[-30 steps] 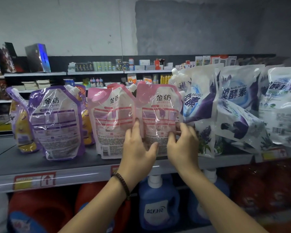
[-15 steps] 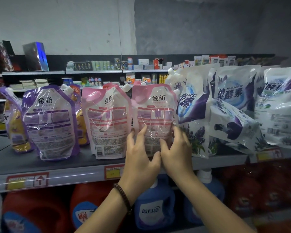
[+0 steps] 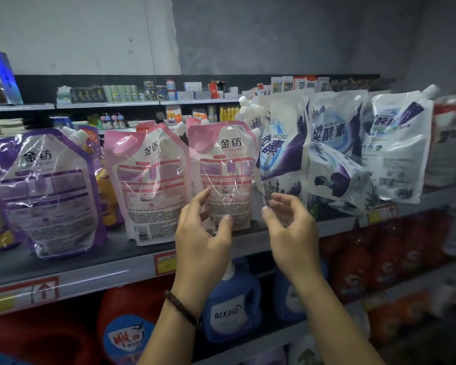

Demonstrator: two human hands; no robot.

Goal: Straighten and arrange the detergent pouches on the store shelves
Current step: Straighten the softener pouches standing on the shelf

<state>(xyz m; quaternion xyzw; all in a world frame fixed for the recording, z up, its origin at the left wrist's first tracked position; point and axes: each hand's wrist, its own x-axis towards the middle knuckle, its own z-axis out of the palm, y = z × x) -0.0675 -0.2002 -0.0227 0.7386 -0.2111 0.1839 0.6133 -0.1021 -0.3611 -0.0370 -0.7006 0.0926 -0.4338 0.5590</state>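
A pink detergent pouch stands upright on the grey shelf, next to a second pink pouch and a purple pouch further left. My left hand hovers in front of the pink pouch's lower edge, fingers relaxed and apart, gripping nothing. My right hand is beside it, loosely curled and empty, in front of a white-and-purple pouch. Further right a white pouch lies tilted across others, and another white pouch stands upright.
Red, orange and blue detergent jugs fill the lower shelf. Yellow pouches sit behind the purple one. Price tags line the shelf edge. A far aisle shelf holds small goods.
Both hands have come off the right pink pouch and drawn back and apart; the pouch stays standing. The view has shifted slightly to the right.
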